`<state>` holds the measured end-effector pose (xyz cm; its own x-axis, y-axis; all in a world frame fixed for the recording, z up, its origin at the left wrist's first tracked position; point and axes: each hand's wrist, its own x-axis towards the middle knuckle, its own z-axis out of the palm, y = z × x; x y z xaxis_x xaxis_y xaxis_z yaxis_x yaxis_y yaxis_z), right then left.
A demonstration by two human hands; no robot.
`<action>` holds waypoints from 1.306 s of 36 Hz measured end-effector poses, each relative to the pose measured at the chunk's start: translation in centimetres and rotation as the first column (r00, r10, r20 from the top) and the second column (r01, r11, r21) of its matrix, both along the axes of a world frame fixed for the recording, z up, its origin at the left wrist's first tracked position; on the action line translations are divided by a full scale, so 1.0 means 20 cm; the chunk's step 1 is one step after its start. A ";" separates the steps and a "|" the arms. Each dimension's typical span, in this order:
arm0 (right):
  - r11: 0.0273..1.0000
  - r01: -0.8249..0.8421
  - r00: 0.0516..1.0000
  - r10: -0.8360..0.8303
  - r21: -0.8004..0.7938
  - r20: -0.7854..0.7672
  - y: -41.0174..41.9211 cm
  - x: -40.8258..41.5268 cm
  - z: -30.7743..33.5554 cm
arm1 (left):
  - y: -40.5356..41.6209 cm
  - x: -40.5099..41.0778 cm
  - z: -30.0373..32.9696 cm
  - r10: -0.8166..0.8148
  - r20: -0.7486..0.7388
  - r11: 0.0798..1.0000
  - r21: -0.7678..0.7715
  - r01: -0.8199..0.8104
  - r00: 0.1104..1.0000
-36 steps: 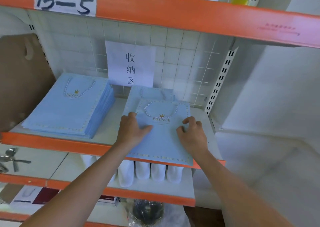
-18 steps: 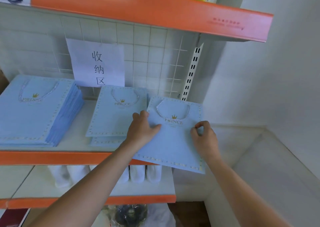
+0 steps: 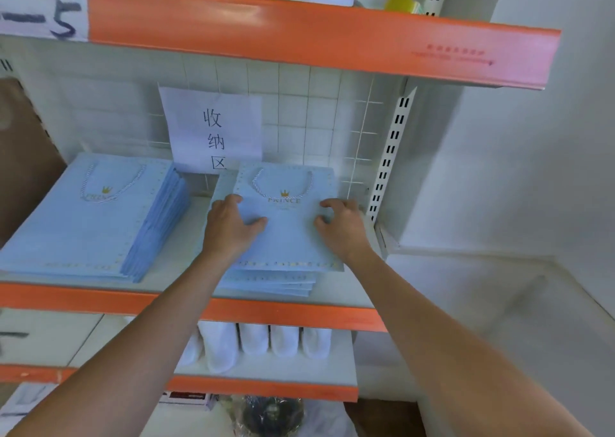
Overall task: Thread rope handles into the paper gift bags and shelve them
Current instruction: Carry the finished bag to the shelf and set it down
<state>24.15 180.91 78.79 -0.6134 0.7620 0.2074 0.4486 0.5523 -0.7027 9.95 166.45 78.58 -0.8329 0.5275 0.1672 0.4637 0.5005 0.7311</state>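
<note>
The top gift bag (image 3: 286,233) lies flat on the smaller right-hand stack (image 3: 269,282) on the shelf (image 3: 186,301), long axis running away from the person, rope handle (image 3: 282,183) at the far end. Left hand (image 3: 229,227) presses it, fingers spread; right hand (image 3: 342,227) seems to curl loosely at its right edge
</note>
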 end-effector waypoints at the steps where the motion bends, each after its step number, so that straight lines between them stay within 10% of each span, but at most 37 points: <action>1: 1.000 -0.022 0.999 0.022 -0.013 0.035 -0.01 -0.05 -0.03 | -0.02 -0.04 -0.02 0.000 0.016 1.000 -0.025 0.000 1.000; 15: 0.996 -0.031 0.963 0.009 0.078 0.269 -0.08 -0.28 -0.24 | -0.11 -0.29 -0.21 0.010 0.140 0.997 -0.078 0.001 0.990; 32: 0.988 0.089 0.993 -0.078 -0.124 0.093 -0.17 -0.26 -0.34 | -0.04 -0.28 -0.23 -0.053 0.213 0.980 -0.176 0.092 0.976; 40: 0.990 -0.018 0.903 -0.043 0.137 0.429 -0.09 -0.23 -0.23 | -0.02 -0.25 -0.22 -0.008 0.057 0.963 -0.270 0.023 0.998; 47: 0.973 -0.001 0.931 -0.083 0.231 0.355 -0.06 -0.01 -0.14 | 0.10 0.02 -0.12 -0.208 -0.319 0.947 -0.302 0.109 0.925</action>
<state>23.89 179.78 75.97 -0.6478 0.7476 0.1464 0.6731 0.6517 -0.3497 10.38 168.52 76.25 -0.6518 0.7139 0.2560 0.7500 0.5564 0.3578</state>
